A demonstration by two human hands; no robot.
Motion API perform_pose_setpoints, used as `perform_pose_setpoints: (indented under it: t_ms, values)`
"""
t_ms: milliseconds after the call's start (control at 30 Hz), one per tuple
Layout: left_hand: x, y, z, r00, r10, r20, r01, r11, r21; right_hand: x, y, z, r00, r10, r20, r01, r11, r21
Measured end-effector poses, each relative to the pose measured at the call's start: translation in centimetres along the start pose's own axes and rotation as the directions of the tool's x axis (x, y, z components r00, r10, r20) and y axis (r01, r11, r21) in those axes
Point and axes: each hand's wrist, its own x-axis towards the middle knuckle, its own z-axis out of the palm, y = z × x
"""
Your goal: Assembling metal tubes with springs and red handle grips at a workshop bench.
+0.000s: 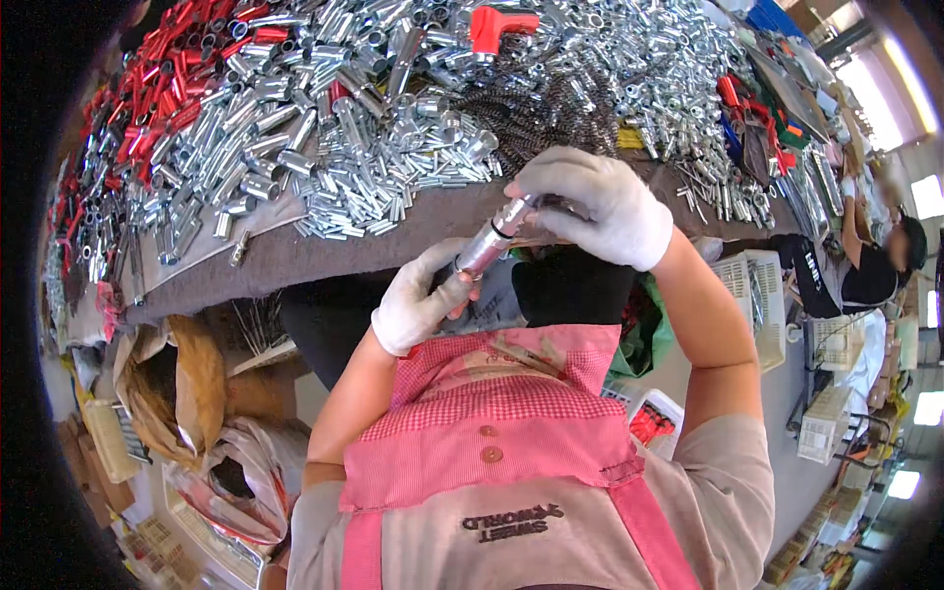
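Observation:
Between my two gloved hands, in front of the workbench edge, is a silver metal cylinder [482, 248] with a dark ring near its upper end. My left hand [418, 295], in a white glove, is closed round the lower end. My right hand [600, 206], also white-gloved, pinches the narrower upper end with thumb and fingers. The cylinder is tilted, its upper end toward the right. Just beyond my hands lies a heap of dark coil springs [541, 118]. Short silver pins [364, 192] lie in a pile to the left of the springs.
Silver metal tubes [270, 147] and red parts [162, 98] cover the bench's left side. A red angled piece [500, 29] lies on top at the back. Small silver fittings [659, 74] are heaped right. Below stand sacks [177, 383] and a white crate [752, 295]. Another person [875, 256] is far right.

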Motion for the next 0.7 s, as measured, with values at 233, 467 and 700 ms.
perform_pose_setpoints:
  t_ms: [233,467,700]
  values:
    - [-1.3,0.2,-2.8,0.988,0.136,0.074,-0.147,0.974,0.171,0.9,-0.9,1.8,0.98,-0.135,0.146,0.155,0.979,-0.135]
    - [-3.1,0.2,-3.7,0.987,-0.029,-0.159,0.024,0.999,-0.035,6.0,1.4,4.3,0.974,0.227,-0.017,-0.223,0.968,0.114]
    - [-3.6,-0.9,-3.9,0.965,-0.017,-0.26,-0.066,0.95,-0.306,11.5,7.4,7.3,0.849,0.528,-0.009,-0.426,0.674,-0.603]
